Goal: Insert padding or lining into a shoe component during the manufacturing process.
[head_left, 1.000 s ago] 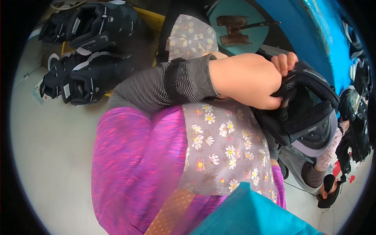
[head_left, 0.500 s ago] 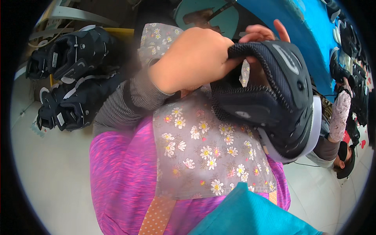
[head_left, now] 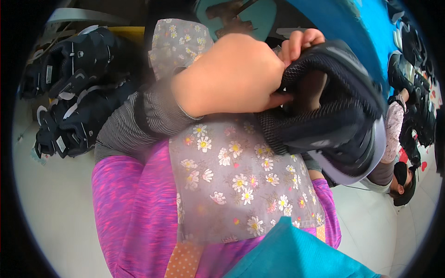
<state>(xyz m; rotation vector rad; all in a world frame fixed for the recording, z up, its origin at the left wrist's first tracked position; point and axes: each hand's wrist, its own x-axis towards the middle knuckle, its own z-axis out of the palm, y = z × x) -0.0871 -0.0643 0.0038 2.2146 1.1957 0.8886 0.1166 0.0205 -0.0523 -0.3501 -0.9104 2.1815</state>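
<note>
A black shoe [head_left: 343, 116] with a pale sole is held over my lap at the right, its opening turned toward me. My left hand [head_left: 229, 76] comes in from the left in a grey striped sleeve. Its fingers are closed on the edge of the shoe's padded collar, the tips partly hidden. Behind the far side of the shoe, my right hand [head_left: 301, 44] shows curled fingers at the collar's top edge. Most of that hand and its forearm are hidden by the shoe. Beneath lies a grey apron [head_left: 218, 185] with daisies.
Several black shoes [head_left: 79, 62] are stacked at the left. A turquoise stool top [head_left: 266, 28] with a brown object stands beyond my hands. To the right are a blue table [head_left: 333, 23], a co-worker [head_left: 405, 180] and more black shoes [head_left: 415, 51]. Teal cloth [head_left: 282, 252] sits at the lower edge.
The shoe has turned, showing more of its opening. My right fingers have curled in at the collar edge, closer to my left hand. My left hand stays on the collar.
</note>
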